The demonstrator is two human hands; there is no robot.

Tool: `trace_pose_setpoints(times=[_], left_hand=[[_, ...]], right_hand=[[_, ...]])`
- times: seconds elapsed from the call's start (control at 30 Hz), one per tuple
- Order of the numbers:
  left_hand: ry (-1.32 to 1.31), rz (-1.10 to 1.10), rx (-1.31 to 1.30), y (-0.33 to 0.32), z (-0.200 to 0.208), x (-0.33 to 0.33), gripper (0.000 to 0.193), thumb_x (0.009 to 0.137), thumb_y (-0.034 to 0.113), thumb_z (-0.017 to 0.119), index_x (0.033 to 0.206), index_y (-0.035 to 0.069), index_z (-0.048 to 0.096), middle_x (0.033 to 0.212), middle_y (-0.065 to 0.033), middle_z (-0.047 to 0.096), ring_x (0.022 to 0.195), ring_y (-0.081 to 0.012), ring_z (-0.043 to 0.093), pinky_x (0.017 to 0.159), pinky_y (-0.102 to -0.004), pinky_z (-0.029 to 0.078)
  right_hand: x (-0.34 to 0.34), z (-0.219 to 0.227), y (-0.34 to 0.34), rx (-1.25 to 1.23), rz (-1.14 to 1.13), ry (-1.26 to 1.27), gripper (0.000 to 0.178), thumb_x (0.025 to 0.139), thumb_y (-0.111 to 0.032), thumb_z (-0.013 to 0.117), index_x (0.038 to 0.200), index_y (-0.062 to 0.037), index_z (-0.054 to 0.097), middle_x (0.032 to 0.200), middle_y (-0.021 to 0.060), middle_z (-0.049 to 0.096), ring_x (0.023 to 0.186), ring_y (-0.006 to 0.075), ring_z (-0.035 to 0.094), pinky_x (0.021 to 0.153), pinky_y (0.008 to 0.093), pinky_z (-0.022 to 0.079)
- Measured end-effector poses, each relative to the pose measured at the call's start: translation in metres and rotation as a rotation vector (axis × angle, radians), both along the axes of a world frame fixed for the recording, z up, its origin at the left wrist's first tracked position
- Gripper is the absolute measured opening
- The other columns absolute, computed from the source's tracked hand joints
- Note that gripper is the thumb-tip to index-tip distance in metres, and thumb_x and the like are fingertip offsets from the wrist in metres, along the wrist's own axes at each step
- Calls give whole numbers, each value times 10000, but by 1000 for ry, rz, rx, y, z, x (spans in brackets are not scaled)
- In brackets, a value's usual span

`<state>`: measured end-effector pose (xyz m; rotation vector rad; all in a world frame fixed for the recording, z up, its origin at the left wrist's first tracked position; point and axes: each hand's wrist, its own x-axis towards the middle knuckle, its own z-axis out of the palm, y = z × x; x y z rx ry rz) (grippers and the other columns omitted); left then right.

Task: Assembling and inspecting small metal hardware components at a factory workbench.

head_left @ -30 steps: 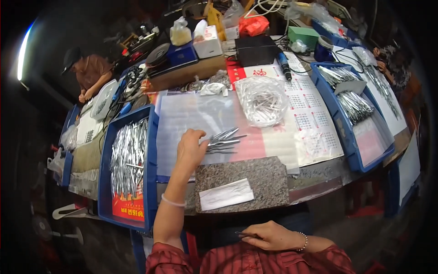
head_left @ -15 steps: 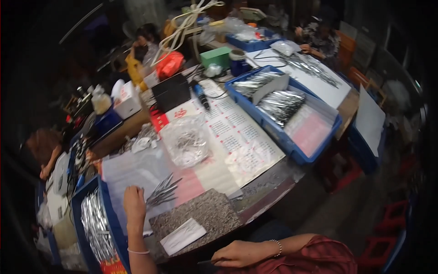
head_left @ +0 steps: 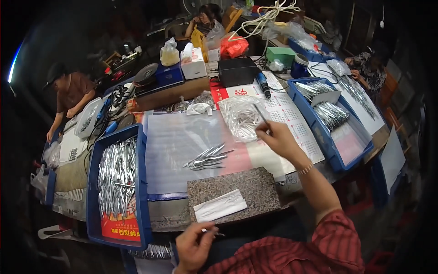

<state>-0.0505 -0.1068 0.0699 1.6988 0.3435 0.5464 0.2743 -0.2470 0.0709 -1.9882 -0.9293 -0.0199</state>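
My right hand [head_left: 279, 139] is raised over the clear plastic bag [head_left: 242, 119]. Its fingers close on a slim grey metal rod [head_left: 261, 113] that points up and away. Low in front of me, my left hand [head_left: 195, 244] pinches a small thin metal piece [head_left: 221, 234], mostly covered by the fingers. Between the hands lies a speckled stone slab [head_left: 260, 182] with a folded white paper [head_left: 219, 206] on it. Beyond the slab, several slim silver metal pieces [head_left: 207, 157] lie in a loose fan on plastic sheeting [head_left: 169, 169].
At left stands a blue tray [head_left: 142, 182] heaped with silver metal pieces. Another blue tray [head_left: 292, 102] at right holds shiny bundles. A blue pen-shaped power tool [head_left: 263, 84] lies near a black box [head_left: 235, 71]. Co-workers sit at left [head_left: 75, 93], far back and right.
My left hand has come back from beside the fanned metal pieces toward my body. My right hand has risen from the front edge to above the plastic bag. The view has swung left.
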Motion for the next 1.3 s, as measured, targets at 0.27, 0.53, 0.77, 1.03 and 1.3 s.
trace_pose_setpoints(times=[0.27,0.53,0.77,1.03,1.3], left_hand=[[36,-106,-139,-6,-16,-19,140,919,-47,549,1013,-59,651,919,-105,658,752,-122,617,681,-223,495],[-53,-141,-112,-6,-17,-11,106,906,-45,575,956,-43,667,918,-105,647,736,-128,596,661,-224,476],[60,-117,-169,-3,-28,15,159,881,-57,602,1010,-26,691,847,-70,615,686,-102,573,603,-216,444],[77,-330,-273,-15,-36,34,123,907,8,615,1014,-14,672,884,-71,608,736,-107,599,641,-222,461],[85,-116,-264,-21,-40,15,87,917,40,629,971,-15,670,863,-30,579,702,-64,558,627,-192,441]], right_hand=[[77,-64,69,-523,-76,-340,170,841,-87,522,920,-42,666,953,208,643,875,375,643,767,467,511],[53,-39,38,-49,-29,-350,129,821,-101,659,925,-27,641,823,160,638,694,313,622,643,391,495],[-101,18,-5,58,410,979,295,882,-58,656,1149,-34,531,844,47,680,558,30,533,431,184,371],[-144,-29,-26,157,572,1565,434,866,-71,694,1225,-13,457,785,86,680,508,41,505,425,175,350],[-176,-31,-49,95,485,867,140,873,-30,668,1008,9,664,779,43,668,658,64,614,575,222,477]])
